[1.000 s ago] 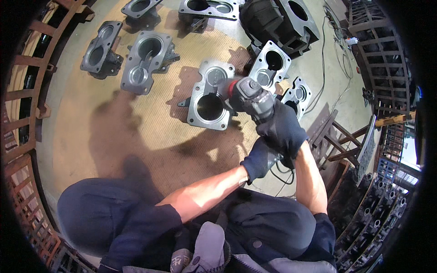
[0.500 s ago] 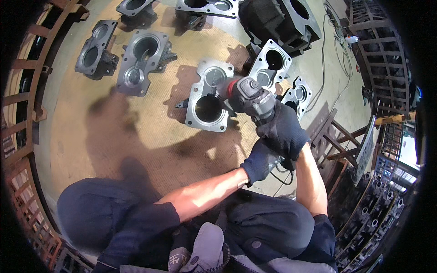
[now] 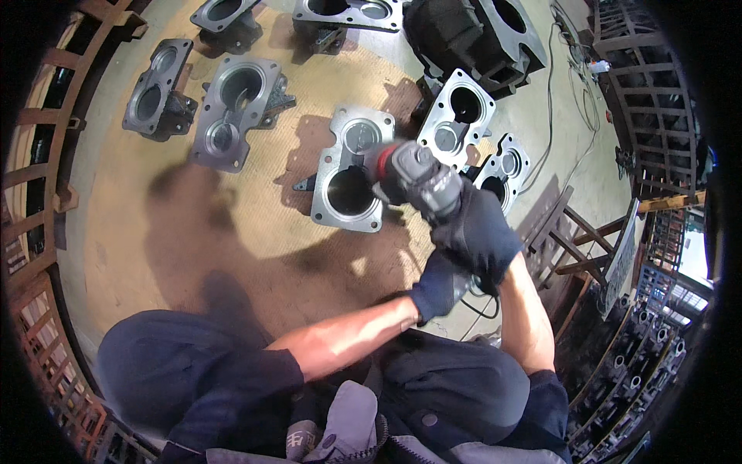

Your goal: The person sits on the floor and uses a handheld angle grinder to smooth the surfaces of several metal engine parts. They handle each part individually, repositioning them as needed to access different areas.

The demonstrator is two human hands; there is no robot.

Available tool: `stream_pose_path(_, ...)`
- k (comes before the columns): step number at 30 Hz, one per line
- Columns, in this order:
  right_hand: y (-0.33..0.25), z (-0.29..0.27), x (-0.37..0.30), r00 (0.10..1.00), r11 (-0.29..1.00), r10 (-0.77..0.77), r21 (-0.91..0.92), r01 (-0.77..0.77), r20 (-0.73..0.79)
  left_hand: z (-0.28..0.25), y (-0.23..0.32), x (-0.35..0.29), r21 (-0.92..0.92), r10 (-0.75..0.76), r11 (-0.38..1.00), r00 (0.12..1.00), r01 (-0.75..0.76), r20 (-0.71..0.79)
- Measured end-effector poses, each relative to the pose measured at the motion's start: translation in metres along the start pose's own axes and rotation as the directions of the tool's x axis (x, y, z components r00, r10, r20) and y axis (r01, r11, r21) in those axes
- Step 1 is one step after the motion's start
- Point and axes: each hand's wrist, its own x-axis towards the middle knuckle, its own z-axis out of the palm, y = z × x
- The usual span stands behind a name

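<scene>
Both my gloved hands are closed round an angle grinder (image 3: 421, 178), a dark tool with a red disc at its head. My right hand (image 3: 479, 232) wraps its body close behind the head. Farther back, my left hand (image 3: 442, 290) grips the rear end, partly hidden behind the right forearm and glove. The grinder's head lies over the right edge of a grey metal casting (image 3: 325, 185) with two round bores, one deep and dark, one shallow. Whether the disc touches the metal I cannot tell.
Similar castings stand around: one (image 3: 234, 108) to the left, another (image 3: 157, 89) beyond it, a brighter one (image 3: 457, 116) to the right. A large dark housing (image 3: 471, 46) is at the back. Brown matting (image 3: 270, 255) covers the floor; a metal crate (image 3: 645, 100) stands right, with cables (image 3: 550, 100) nearby.
The grinder's head has shifted slightly left and down over the casting, both hands moving with it. The castings appear a little shifted in the view.
</scene>
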Motion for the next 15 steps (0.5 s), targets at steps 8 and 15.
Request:
stream_pose_path(8, 0.011, 0.005, -0.01, 0.999, 0.999, -0.039, -0.009, 0.038, -0.029, 0.015, -0.005, 0.001, -0.932, -0.193, 0.234, 0.953, 0.277, 0.235)
stream_pose_path(15, -0.012, -0.018, 0.021, 0.999, 0.996, 0.025, -0.086, -0.023, 0.022, -0.007, 0.004, 0.03, -0.21, 0.002, 0.978, 0.999, 0.008, 0.045)
